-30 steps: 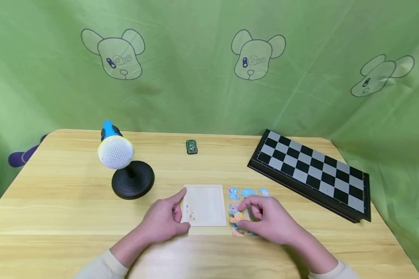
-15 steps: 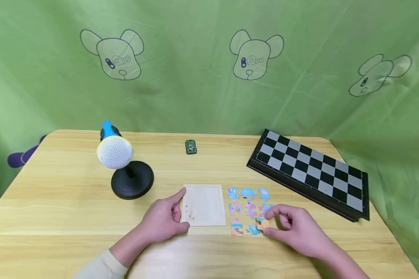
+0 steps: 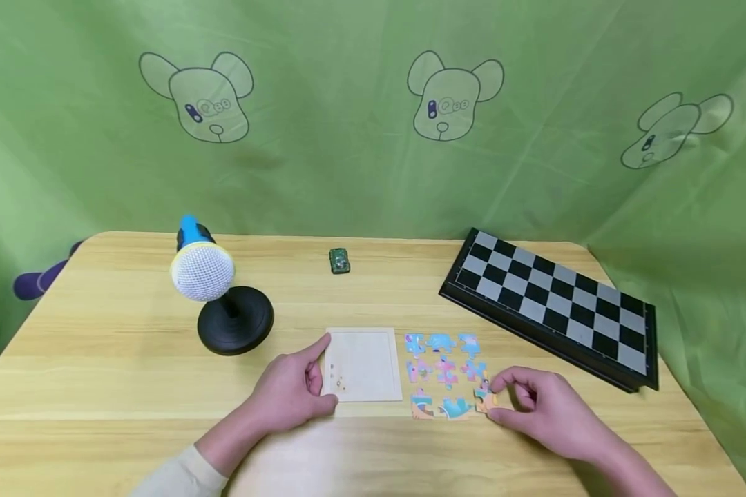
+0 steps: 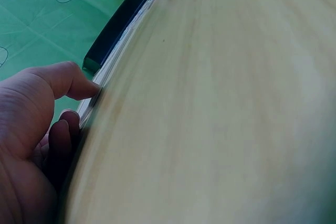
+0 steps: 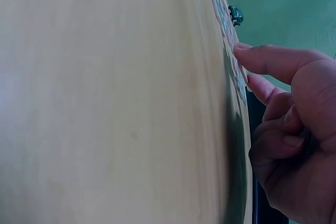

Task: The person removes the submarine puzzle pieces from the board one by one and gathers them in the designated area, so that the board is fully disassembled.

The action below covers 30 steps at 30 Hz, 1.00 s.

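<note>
In the head view a square, pale puzzle tray (image 3: pixel 367 366) lies flat on the table. My left hand (image 3: pixel 289 395) holds its left side, index finger near the upper corner and thumb at the lower one. Right of the tray, jigsaw pieces (image 3: pixel 445 371) in blue, pink and tan are set out in three spaced rows. At the right end of the nearest row, my right hand (image 3: pixel 543 413) pinches an orange and tan puzzle piece (image 3: pixel 483 398) between thumb and index finger. The right wrist view shows the right hand (image 5: pixel 294 108) low over the table, its other fingers curled.
A black-and-grey folding chessboard (image 3: pixel 553 304) lies angled at the back right. On the left a toy microphone (image 3: pixel 205 270) stands on a round black base (image 3: pixel 236 321). A small green toy car (image 3: pixel 339 261) sits near the back edge, before a green curtain (image 3: pixel 348 152).
My right hand has moved right with the pinched piece, from near the left column to the nearest row's right end, uncovering the other pieces. The left hand stays at the tray.
</note>
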Each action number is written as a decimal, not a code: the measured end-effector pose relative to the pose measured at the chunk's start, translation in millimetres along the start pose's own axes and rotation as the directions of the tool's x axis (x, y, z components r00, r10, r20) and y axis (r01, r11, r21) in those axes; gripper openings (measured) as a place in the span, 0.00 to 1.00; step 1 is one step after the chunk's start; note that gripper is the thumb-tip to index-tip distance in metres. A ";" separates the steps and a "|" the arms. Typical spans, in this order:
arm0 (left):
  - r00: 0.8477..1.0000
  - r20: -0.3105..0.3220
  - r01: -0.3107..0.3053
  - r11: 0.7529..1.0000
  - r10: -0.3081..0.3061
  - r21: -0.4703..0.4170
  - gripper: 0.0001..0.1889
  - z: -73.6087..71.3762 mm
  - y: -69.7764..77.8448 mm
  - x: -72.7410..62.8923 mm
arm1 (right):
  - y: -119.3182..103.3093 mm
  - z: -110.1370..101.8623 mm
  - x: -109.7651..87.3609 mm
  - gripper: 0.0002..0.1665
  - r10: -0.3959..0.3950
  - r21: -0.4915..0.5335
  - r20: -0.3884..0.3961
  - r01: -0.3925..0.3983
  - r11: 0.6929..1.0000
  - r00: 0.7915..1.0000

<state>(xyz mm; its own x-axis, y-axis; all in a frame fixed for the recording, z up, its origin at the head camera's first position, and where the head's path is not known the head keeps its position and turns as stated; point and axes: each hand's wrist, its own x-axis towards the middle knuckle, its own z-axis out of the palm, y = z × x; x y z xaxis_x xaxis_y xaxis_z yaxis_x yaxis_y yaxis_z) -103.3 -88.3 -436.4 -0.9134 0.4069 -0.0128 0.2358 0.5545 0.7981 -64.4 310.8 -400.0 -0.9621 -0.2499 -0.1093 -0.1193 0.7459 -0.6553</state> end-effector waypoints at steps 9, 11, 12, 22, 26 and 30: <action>1.000 0.006 0.001 1.000 -0.001 -0.004 0.49 0.3 1.1 0.8 | 5.6 -3.0 1.5 0.18 -0.002 -0.004 0.070 0.003 1.000 0.998; 1.000 0.007 0.002 1.000 -0.002 -0.006 0.49 0.5 1.5 0.9 | 5.7 -3.4 1.7 0.18 -0.004 0.003 0.075 0.004 1.000 0.997; 1.000 0.008 0.004 1.000 -0.004 -0.007 0.49 0.6 1.6 0.9 | 5.9 -3.5 1.7 0.19 -0.009 0.005 0.078 0.008 1.000 0.997; 1.000 0.002 -0.004 1.000 0.004 0.000 0.48 0.7 2.0 0.2 | 5.2 -1.7 4.2 0.19 0.003 0.015 0.080 -0.004 1.000 0.997; 1.000 -0.001 -0.012 1.000 0.012 0.011 0.46 1.4 2.4 -0.7 | 5.7 -1.3 3.8 0.19 0.001 0.012 0.074 -0.002 1.000 0.997; 1.000 0.006 -0.015 1.000 0.015 0.018 0.46 1.8 3.2 -1.3 | 7.1 -0.7 2.6 0.19 0.009 0.015 0.070 -0.010 1.000 0.997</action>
<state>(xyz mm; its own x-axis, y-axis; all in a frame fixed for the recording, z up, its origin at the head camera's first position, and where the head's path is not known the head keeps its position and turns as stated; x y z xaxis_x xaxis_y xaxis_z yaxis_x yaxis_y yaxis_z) -100.8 -85.7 -435.0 -0.9079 0.4192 -0.0044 0.2552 0.5610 0.7875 -68.0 315.8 -404.4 -0.9435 -0.2858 -0.1675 -0.1057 0.7389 -0.6655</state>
